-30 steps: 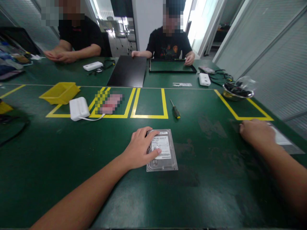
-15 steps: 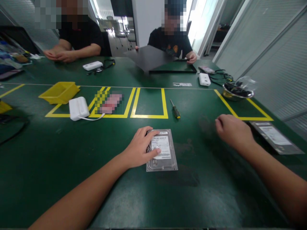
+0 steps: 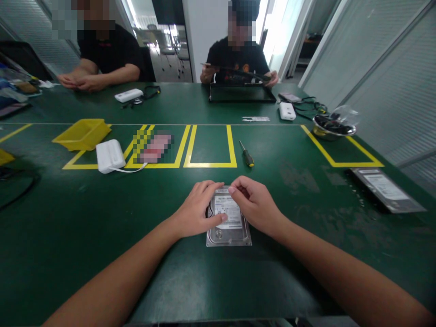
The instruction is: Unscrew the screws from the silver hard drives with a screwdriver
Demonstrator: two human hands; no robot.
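Right now both your hands sit on the hard drive (image 3: 229, 222), which lies flat on the green table (image 3: 68, 236) just in front of you, label side up. Your left hand (image 3: 197, 210) rests over the drive's left edge, fingers loosely spread and curved, with the thumb pressing onto the white label. Your right hand (image 3: 256, 204) covers the upper right corner, fingers bent and drawn close together at the top edge of the drive; neither hand lifts it, and the drive stays flat against the table.

Beyond your hands, a screwdriver (image 3: 246, 154) with a yellow and black handle lies just right of a yellow taped rectangle (image 3: 210, 145). Off to your right, well apart from the drive, a silvery antistatic bag (image 3: 386, 189) lies flat. To the left, a white box (image 3: 109, 156) with a cable sits beside a yellow bin (image 3: 81, 133).

Farther out on the right stands a metal bowl (image 3: 334, 126) holding dark items. Across the table, one person holds a dark panel (image 3: 238, 72) above a black frame (image 3: 241, 93), and another person's hands (image 3: 76, 81) rest together near a white device (image 3: 128, 95).
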